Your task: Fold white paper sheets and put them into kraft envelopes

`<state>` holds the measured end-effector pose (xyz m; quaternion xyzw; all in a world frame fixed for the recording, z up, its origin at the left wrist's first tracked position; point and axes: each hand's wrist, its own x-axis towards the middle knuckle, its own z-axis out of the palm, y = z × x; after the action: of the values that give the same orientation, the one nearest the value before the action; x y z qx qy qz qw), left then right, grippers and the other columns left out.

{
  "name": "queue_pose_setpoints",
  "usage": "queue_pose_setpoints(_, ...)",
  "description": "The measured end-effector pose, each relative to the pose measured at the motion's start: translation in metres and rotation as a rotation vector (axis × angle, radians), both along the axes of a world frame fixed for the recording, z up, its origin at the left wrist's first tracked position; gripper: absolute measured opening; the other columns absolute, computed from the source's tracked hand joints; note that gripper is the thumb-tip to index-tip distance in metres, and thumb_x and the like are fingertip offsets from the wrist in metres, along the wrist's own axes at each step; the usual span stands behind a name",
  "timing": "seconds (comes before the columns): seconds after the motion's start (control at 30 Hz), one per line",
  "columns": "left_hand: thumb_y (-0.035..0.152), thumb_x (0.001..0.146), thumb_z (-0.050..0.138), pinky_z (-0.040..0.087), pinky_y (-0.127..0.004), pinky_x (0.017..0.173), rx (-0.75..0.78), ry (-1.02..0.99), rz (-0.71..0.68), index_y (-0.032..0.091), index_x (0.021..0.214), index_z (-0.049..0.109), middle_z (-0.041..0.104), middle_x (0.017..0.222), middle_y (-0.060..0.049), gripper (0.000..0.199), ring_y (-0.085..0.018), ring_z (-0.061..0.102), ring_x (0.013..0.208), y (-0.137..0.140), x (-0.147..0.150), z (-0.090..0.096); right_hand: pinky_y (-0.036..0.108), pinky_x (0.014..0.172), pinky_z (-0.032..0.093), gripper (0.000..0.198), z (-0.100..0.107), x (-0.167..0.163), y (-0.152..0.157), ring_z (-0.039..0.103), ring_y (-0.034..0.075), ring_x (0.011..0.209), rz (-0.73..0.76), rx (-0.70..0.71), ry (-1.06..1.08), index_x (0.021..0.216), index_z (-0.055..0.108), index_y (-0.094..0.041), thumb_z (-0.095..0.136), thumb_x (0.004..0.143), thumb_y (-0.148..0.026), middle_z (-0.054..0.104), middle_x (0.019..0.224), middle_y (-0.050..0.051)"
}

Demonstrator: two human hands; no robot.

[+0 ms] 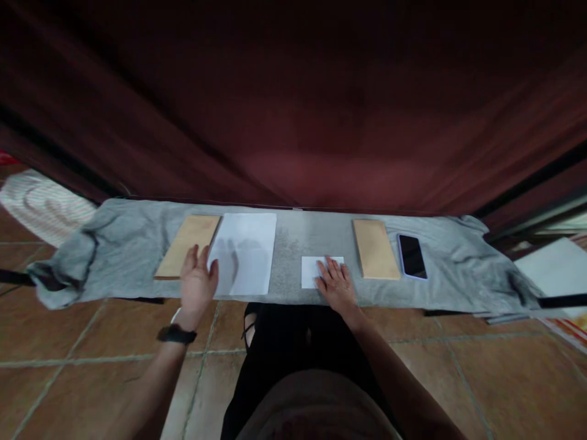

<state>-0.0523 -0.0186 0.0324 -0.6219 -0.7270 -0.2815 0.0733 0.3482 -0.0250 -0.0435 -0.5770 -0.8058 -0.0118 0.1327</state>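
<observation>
My left hand [198, 280], with a dark band at its wrist, is open over the near end of a brown envelope-like piece [195, 237] and the left edge of a large white sheet of paper [250, 250]. Whether it touches them I cannot tell. The sheet shows a crease and a shadow. My right hand [337, 284] lies flat with fingers spread on a small white piece of paper [310, 273], covering its right part. Right of that hand is a second brown envelope-like piece [375, 249].
A phone [413, 256] with a dark screen lies at the right. Grey cloth [288, 269] covers the narrow table. A dark red curtain [293, 122] hangs along the far edge. Striped fabric [46, 205] is at the left, a white flat object [557, 272] at the right.
</observation>
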Motion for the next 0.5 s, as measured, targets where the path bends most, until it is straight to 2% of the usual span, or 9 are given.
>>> queue_pose_setpoints(0.1,0.032,0.102,0.043,0.035,-0.05,0.122,-0.071,0.139,-0.368,0.013,0.147,0.049,0.04,0.162,-0.018,0.049,-0.031,0.031,0.153,-0.016,0.082,-0.011,0.052,0.122,0.024,0.052,0.003,0.001,0.0,0.041,0.031,0.147,-0.009,-0.011,0.005,0.155,0.045,-0.021,0.043,0.106,-0.041,0.039,0.163,0.015)
queue_pose_setpoints(0.17,0.029,0.104,0.037,0.03,-0.048,0.126,-0.154,0.224,-0.566,0.016,0.151,0.045,0.04,0.162,-0.013,0.05,-0.026,0.029,0.154,-0.02,0.141,-0.02,0.052,0.122,0.024,0.052,0.004,0.001,0.001,0.041,0.031,0.147,-0.008,-0.015,0.007,0.155,0.045,-0.02,0.041,0.107,-0.04,0.039,0.162,0.015)
queue_pose_setpoints(0.27,0.033,0.105,0.035,0.025,-0.045,0.127,-0.24,0.288,-0.686,0.012,0.153,0.042,0.038,0.163,-0.013,0.053,-0.024,0.028,0.155,-0.017,0.205,-0.037,0.052,0.122,0.024,0.051,0.003,0.002,0.002,0.039,0.03,0.149,0.008,-0.02,0.009,0.156,0.043,-0.019,0.038,0.108,-0.036,0.039,0.163,0.014)
queue_pose_setpoints(0.37,0.037,0.106,0.035,0.023,-0.045,0.128,-0.281,0.306,-0.725,0.012,0.154,0.042,0.039,0.163,-0.013,0.055,-0.023,0.029,0.154,-0.014,0.229,-0.052,0.051,0.122,0.025,0.051,0.001,0.004,0.002,0.038,0.029,0.149,0.007,-0.014,0.014,0.156,0.042,-0.018,0.036,0.108,-0.032,0.038,0.163,0.015)
queue_pose_setpoints(0.5,0.043,0.104,0.04,0.021,-0.045,0.129,-0.257,0.317,-0.728,0.013,0.158,0.036,0.035,0.164,-0.013,0.061,-0.024,0.026,0.155,-0.015,0.227,-0.061,0.05,0.122,0.027,0.053,-0.002,0.011,-0.002,0.038,0.029,0.149,-0.03,0.001,0.024,0.157,0.04,-0.015,0.038,0.107,-0.032,0.036,0.163,0.017)
